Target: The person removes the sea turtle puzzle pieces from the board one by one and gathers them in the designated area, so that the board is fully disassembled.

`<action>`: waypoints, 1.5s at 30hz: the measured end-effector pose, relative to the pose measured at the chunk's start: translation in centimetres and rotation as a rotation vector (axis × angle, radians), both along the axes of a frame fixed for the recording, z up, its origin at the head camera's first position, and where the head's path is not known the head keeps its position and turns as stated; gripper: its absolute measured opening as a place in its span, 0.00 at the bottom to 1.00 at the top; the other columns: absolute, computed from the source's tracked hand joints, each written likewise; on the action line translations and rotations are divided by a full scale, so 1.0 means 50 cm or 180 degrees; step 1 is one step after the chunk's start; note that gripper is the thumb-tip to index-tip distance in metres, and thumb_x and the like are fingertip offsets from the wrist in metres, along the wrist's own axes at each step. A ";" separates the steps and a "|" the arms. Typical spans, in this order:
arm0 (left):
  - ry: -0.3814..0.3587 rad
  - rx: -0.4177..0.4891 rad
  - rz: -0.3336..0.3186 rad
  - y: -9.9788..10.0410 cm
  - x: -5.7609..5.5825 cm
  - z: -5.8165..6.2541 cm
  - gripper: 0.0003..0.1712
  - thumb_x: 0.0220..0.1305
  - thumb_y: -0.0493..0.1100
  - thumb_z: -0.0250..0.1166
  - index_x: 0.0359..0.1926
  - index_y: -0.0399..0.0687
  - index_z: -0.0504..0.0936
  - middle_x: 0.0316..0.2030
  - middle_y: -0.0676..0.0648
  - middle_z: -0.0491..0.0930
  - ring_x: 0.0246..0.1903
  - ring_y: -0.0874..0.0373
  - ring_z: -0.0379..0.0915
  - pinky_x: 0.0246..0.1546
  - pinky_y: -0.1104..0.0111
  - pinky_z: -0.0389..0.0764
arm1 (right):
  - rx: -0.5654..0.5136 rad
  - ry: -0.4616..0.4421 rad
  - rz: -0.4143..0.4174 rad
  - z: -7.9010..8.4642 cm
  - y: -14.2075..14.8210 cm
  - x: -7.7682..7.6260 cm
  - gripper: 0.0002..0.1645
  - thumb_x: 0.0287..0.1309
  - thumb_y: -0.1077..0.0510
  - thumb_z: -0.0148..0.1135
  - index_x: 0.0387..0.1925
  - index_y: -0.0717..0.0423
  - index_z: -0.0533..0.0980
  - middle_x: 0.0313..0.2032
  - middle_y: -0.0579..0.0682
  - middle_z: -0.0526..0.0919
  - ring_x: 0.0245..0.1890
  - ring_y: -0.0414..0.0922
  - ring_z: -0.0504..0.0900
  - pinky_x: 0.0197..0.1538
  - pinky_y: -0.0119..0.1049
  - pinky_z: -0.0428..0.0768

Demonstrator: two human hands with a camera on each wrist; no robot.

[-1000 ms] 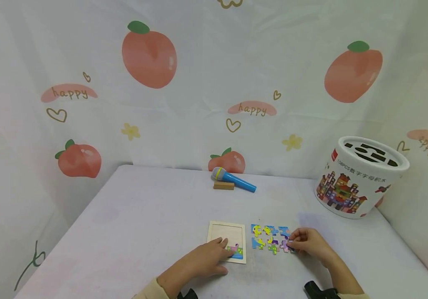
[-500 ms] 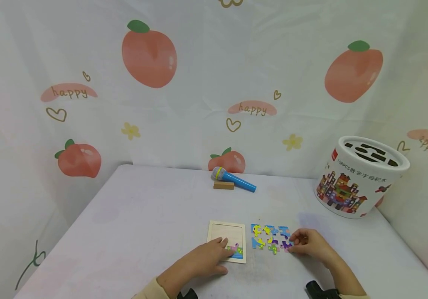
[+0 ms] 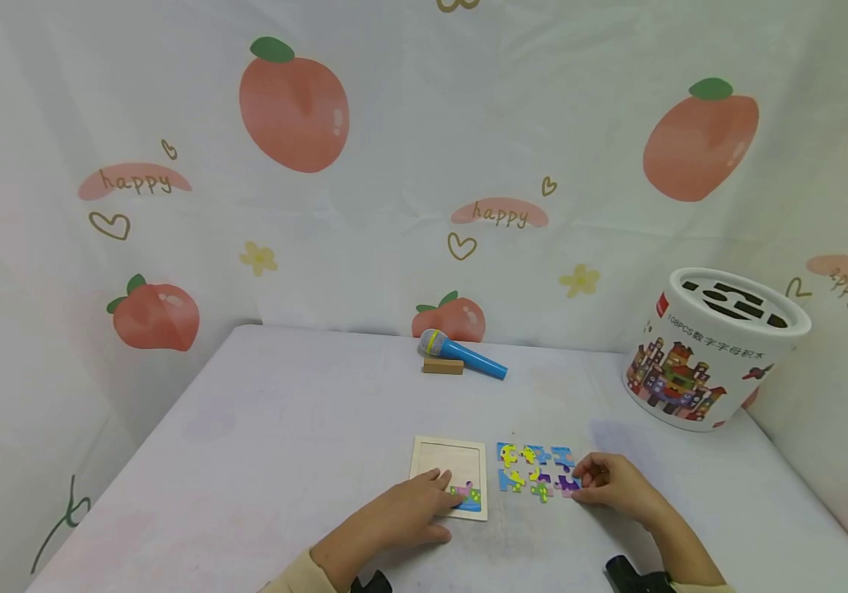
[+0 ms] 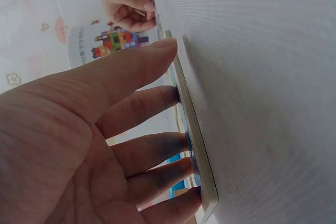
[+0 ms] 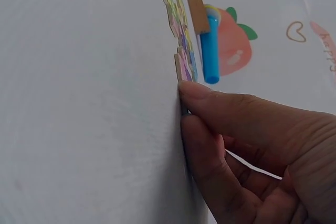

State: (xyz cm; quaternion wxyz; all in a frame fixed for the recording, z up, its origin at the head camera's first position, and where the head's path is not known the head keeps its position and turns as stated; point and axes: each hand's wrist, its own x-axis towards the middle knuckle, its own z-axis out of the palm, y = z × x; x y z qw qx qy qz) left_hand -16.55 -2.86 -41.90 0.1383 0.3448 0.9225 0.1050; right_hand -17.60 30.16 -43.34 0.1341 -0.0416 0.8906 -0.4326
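Note:
My left hand (image 3: pixel 417 506) lies over a small wooden puzzle tray (image 3: pixel 441 456), its fingers extended onto the board. In the left wrist view, the fingertips press on the tray's surface and the thumb (image 4: pixel 131 69) lies across its near edge. Blue, green and pink puzzle pieces fill the tray's lower right corner. To its right, several loose jigsaw pieces (image 3: pixel 509 455) lie flat in rows. At the right end of these, my right hand (image 3: pixel 617 487) pinches a purple and blue puzzle piece (image 3: pixel 566 484) between thumb and index finger; the fingers partly hide it.
A blue toy microphone (image 3: pixel 474 360) leans on a brown wooden block (image 3: pixel 442 366) at the table's back. A white bucket (image 3: pixel 698 362) with printed building blocks stands at the back right. Behind the white table (image 3: pixel 305 412) hangs a fruit-patterned cloth (image 3: pixel 379 231).
The right thumb and fingers have shifted slightly at the rightmost puzzle pieces, and the purple piece there now shows more. My left hand has stayed on the tray.

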 end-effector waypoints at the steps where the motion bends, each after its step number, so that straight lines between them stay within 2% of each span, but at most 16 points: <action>1: -0.0007 -0.0001 0.0009 0.000 0.000 0.000 0.31 0.55 0.53 0.66 0.61 0.62 0.72 0.64 0.46 0.69 0.65 0.52 0.62 0.61 0.60 0.70 | 0.0002 0.0003 0.0000 0.001 -0.001 0.000 0.20 0.46 0.60 0.71 0.37 0.70 0.74 0.27 0.49 0.72 0.28 0.40 0.69 0.27 0.26 0.71; 10: -0.0034 0.0028 0.0065 -0.001 -0.006 -0.003 0.27 0.56 0.54 0.66 0.58 0.63 0.75 0.63 0.46 0.70 0.65 0.53 0.63 0.61 0.60 0.70 | 0.0012 -0.0027 0.0071 0.016 0.005 0.004 0.24 0.46 0.55 0.71 0.38 0.69 0.75 0.27 0.48 0.74 0.27 0.40 0.70 0.28 0.28 0.74; 15: -0.0299 0.0223 0.0244 -0.011 -0.011 -0.001 0.26 0.55 0.55 0.66 0.57 0.64 0.76 0.64 0.48 0.69 0.65 0.53 0.62 0.63 0.58 0.68 | 0.0023 0.0010 0.0091 0.031 -0.014 0.004 0.23 0.47 0.55 0.70 0.39 0.69 0.75 0.27 0.48 0.73 0.26 0.39 0.70 0.27 0.28 0.75; 18: -0.0412 0.0429 0.0336 -0.022 -0.021 0.001 0.28 0.55 0.56 0.66 0.58 0.62 0.76 0.65 0.49 0.67 0.66 0.52 0.60 0.64 0.56 0.65 | 0.0024 0.0098 0.0154 0.040 -0.043 0.001 0.22 0.48 0.57 0.70 0.40 0.69 0.76 0.27 0.48 0.74 0.26 0.38 0.70 0.25 0.28 0.74; 21: -0.0402 0.0606 0.0340 -0.036 -0.033 0.003 0.31 0.55 0.55 0.66 0.61 0.55 0.73 0.66 0.48 0.66 0.68 0.51 0.58 0.65 0.55 0.63 | 0.0017 0.0190 0.0283 0.046 -0.077 -0.007 0.20 0.48 0.58 0.69 0.39 0.69 0.76 0.27 0.48 0.74 0.26 0.39 0.71 0.23 0.28 0.73; 27: -0.0451 0.0759 0.0432 -0.065 -0.060 -0.006 0.39 0.55 0.54 0.66 0.65 0.43 0.67 0.68 0.43 0.61 0.69 0.46 0.53 0.67 0.51 0.58 | 0.0183 0.0376 0.0419 0.050 -0.155 -0.034 0.19 0.46 0.57 0.71 0.38 0.65 0.78 0.27 0.47 0.76 0.28 0.41 0.72 0.26 0.27 0.72; 33: -0.0578 0.0911 0.0549 -0.086 -0.074 -0.018 0.44 0.50 0.53 0.70 0.64 0.39 0.66 0.69 0.41 0.59 0.69 0.44 0.54 0.66 0.50 0.58 | 0.0142 0.0545 0.0745 0.051 -0.228 -0.056 0.18 0.46 0.58 0.71 0.39 0.63 0.80 0.29 0.47 0.79 0.28 0.40 0.74 0.28 0.26 0.74; 37: -0.0707 0.0970 0.0581 -0.093 -0.078 -0.022 0.45 0.47 0.52 0.73 0.64 0.39 0.66 0.69 0.43 0.58 0.68 0.44 0.54 0.66 0.50 0.59 | 0.0054 0.0522 0.0940 0.046 -0.270 -0.063 0.17 0.47 0.60 0.70 0.40 0.64 0.80 0.32 0.50 0.80 0.29 0.39 0.74 0.29 0.25 0.74; 41: -0.0695 0.0932 0.0522 -0.097 -0.081 -0.024 0.46 0.47 0.52 0.73 0.65 0.39 0.66 0.70 0.43 0.57 0.68 0.44 0.54 0.66 0.50 0.60 | 0.0030 0.0415 0.1054 0.040 -0.309 -0.065 0.17 0.47 0.60 0.70 0.41 0.63 0.80 0.35 0.52 0.81 0.31 0.40 0.75 0.30 0.24 0.74; 45: -0.0708 0.0878 0.0478 -0.100 -0.082 -0.024 0.46 0.48 0.53 0.72 0.65 0.39 0.65 0.70 0.44 0.56 0.69 0.44 0.54 0.66 0.49 0.59 | 0.0135 0.0240 0.1074 0.026 -0.337 -0.068 0.16 0.46 0.60 0.71 0.40 0.59 0.81 0.34 0.47 0.81 0.30 0.40 0.74 0.31 0.25 0.75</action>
